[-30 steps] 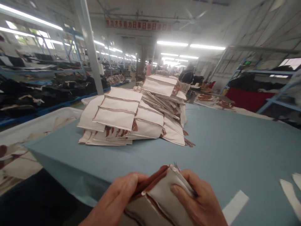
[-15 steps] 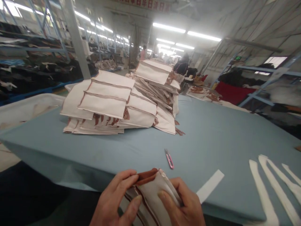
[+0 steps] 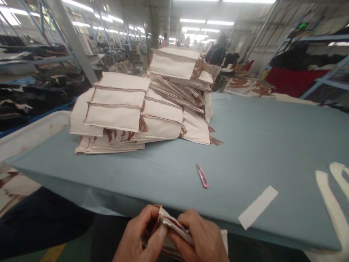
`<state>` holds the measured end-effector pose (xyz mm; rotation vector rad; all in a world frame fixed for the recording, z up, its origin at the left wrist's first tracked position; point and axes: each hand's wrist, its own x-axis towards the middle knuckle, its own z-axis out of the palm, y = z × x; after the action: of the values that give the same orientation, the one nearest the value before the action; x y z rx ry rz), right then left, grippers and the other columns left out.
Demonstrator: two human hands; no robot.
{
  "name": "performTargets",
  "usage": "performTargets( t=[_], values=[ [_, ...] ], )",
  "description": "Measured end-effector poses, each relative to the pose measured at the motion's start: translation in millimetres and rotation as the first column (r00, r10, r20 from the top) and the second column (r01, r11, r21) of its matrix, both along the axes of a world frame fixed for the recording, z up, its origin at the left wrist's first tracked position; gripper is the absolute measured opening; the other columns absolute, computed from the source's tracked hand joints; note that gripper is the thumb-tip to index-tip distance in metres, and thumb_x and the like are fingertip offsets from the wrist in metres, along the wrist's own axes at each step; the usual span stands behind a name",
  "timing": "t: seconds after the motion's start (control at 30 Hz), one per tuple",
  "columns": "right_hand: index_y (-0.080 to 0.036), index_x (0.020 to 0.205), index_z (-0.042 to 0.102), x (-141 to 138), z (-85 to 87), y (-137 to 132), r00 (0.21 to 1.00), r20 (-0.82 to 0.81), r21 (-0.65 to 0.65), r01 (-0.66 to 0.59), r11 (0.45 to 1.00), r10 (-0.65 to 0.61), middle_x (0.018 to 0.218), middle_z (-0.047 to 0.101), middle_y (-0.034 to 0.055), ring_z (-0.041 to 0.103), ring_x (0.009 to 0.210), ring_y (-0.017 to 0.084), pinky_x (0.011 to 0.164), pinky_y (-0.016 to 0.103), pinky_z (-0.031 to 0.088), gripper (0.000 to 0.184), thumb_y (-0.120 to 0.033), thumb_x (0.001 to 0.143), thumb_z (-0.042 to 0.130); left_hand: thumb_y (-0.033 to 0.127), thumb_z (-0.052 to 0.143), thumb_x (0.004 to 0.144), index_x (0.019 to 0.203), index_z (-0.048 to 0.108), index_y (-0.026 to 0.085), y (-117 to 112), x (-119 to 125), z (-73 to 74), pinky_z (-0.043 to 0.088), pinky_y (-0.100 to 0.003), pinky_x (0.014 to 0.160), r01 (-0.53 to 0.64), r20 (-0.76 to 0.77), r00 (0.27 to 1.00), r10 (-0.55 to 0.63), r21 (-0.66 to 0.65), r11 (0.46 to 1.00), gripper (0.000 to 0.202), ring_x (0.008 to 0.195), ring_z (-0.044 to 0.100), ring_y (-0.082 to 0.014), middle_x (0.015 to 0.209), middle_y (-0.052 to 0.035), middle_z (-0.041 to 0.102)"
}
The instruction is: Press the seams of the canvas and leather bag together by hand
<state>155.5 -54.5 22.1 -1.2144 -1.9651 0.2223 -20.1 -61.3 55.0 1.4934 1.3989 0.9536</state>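
Just off the table's near edge, I hold a cream fabric piece with brown-edged seams point(image 3: 177, 227), likely sewn like those in the stack. My left hand point(image 3: 143, 234) pinches its left corner between thumb and fingers. Fingers of my right hand point(image 3: 199, 236) are closed round its folded right side. Much of the piece is hidden behind and below both hands. Beyond them on the table lie small thread snips point(image 3: 202, 176) with pink handles, touched by neither hand.
A blue-green cloth covers the table point(image 3: 169, 171). Stacked cream fabric pieces point(image 3: 117, 98) rise at the back left. A white strip point(image 3: 258, 207) lies right of the snips, with long cream strips point(image 3: 331, 203) at the right edge. A white tub point(image 3: 35, 127) stands left. Another person point(image 3: 216, 52) is far behind.
The fabric piece has been lowered and turned, so its open brown-lined top no longer shows. Both hands have shifted their hold along its edge. The view has tilted down.
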Motion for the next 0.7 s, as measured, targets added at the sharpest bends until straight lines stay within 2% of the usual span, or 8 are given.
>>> performTargets(
  t=[0.1, 0.13, 0.2, 0.3, 0.43, 0.5, 0.6, 0.7],
  values=[
    [-0.022, 0.082, 0.062, -2, -3.1, -1, 0.998, -0.047, 0.017, -0.034, 0.999, 0.035, 0.062, 0.064, -0.0011, 0.061, 0.048, 0.013, 0.049, 0.028, 0.037, 0.047, -0.049, 0.112, 0.039, 0.043, 0.056, 0.096, 0.080, 0.070, 0.024, 7, -5, 6.0, 0.053, -0.025, 0.069, 0.104, -0.036, 0.994, -0.107, -0.073, 0.992, 0.029, 0.071, 0.064, -0.0199, 0.075, 0.0004, 0.069],
    [-0.022, 0.083, 0.062, -2, -2.8, -2, 0.996, -0.066, -0.027, -0.059, 0.998, 0.058, 0.062, 0.064, -0.0015, 0.060, 0.048, 0.013, 0.049, 0.027, 0.036, 0.042, -0.048, 0.110, 0.045, 0.043, 0.054, 0.097, 0.082, 0.071, 0.024, 8, -7, 8.0, 0.053, -0.025, 0.072, 0.124, -0.040, 0.991, -0.129, -0.099, 0.987, 0.030, 0.075, 0.066, -0.0208, 0.077, -0.0004, 0.070],
    [-0.023, 0.084, 0.062, 1, -0.1, -6, 0.988, -0.125, -0.209, -0.111, 0.972, 0.086, 0.063, 0.063, -0.0037, 0.057, 0.048, 0.012, 0.049, 0.025, 0.037, 0.027, -0.042, 0.102, 0.061, 0.044, 0.051, 0.099, 0.083, 0.070, 0.022, 10, -9, 11.6, 0.053, -0.026, 0.076, 0.161, -0.032, 0.985, -0.168, -0.158, 0.974, 0.032, 0.081, 0.067, -0.0221, 0.081, -0.0018, 0.070],
    [-0.023, 0.081, 0.061, 6, 7.6, -14, 0.970, -0.243, -0.503, -0.120, 0.856, -0.007, 0.064, 0.057, -0.0056, 0.051, 0.053, 0.012, 0.052, 0.023, 0.038, 0.019, -0.036, 0.087, 0.074, 0.045, 0.052, 0.098, 0.082, 0.071, 0.022, 8, -10, 15.2, 0.052, -0.026, 0.073, 0.194, -0.029, 0.979, -0.203, -0.197, 0.961, 0.034, 0.078, 0.067, -0.0219, 0.080, -0.0022, 0.071],
    [-0.023, 0.078, 0.058, 6, 20.5, -16, 0.923, -0.368, -0.705, -0.201, 0.681, -0.109, 0.068, 0.052, -0.0040, 0.047, 0.062, 0.014, 0.056, 0.023, 0.038, 0.031, -0.049, 0.087, 0.072, 0.039, 0.057, 0.093, 0.082, 0.075, 0.025, 1, -13, 17.3, 0.051, -0.025, 0.071, 0.210, -0.085, 0.970, -0.226, -0.162, 0.964, 0.025, 0.075, 0.069, -0.0209, 0.077, 0.0008, 0.073],
    [-0.023, 0.078, 0.056, 4, 27.4, -13, 0.876, -0.471, -0.744, -0.329, 0.582, -0.106, 0.069, 0.049, -0.0042, 0.043, 0.062, 0.013, 0.056, 0.023, 0.035, 0.040, -0.059, 0.089, 0.068, 0.035, 0.059, 0.090, 0.080, 0.076, 0.027, -2, -16, 18.3, 0.052, -0.024, 0.072, 0.207, -0.111, 0.969, -0.223, -0.136, 0.969, 0.021, 0.076, 0.071, -0.0208, 0.077, 0.0018, 0.075],
    [-0.022, 0.078, 0.052, 1, 36.7, -6, 0.765, -0.634, -0.722, -0.535, 0.439, -0.110, 0.068, 0.045, -0.0055, 0.037, 0.062, 0.012, 0.056, 0.023, 0.030, 0.055, -0.075, 0.083, 0.067, 0.034, 0.062, 0.086, 0.080, 0.078, 0.029, -8, -19, 20.3, 0.053, -0.025, 0.075, 0.181, -0.134, 0.971, -0.199, -0.135, 0.974, 0.018, 0.077, 0.072, -0.0208, 0.080, 0.0022, 0.078],
    [-0.021, 0.078, 0.051, -2, 40.5, -5, 0.710, -0.692, -0.704, -0.622, 0.343, -0.134, 0.069, 0.045, -0.0057, 0.034, 0.063, 0.011, 0.057, 0.023, 0.028, 0.064, -0.082, 0.076, 0.070, 0.036, 0.064, 0.085, 0.078, 0.080, 0.029, -12, -22, 22.4, 0.054, -0.026, 0.078, 0.142, -0.133, 0.977, -0.165, -0.170, 0.975, 0.018, 0.078, 0.070, -0.0214, 0.080, 0.0016, 0.079]
  ],
)
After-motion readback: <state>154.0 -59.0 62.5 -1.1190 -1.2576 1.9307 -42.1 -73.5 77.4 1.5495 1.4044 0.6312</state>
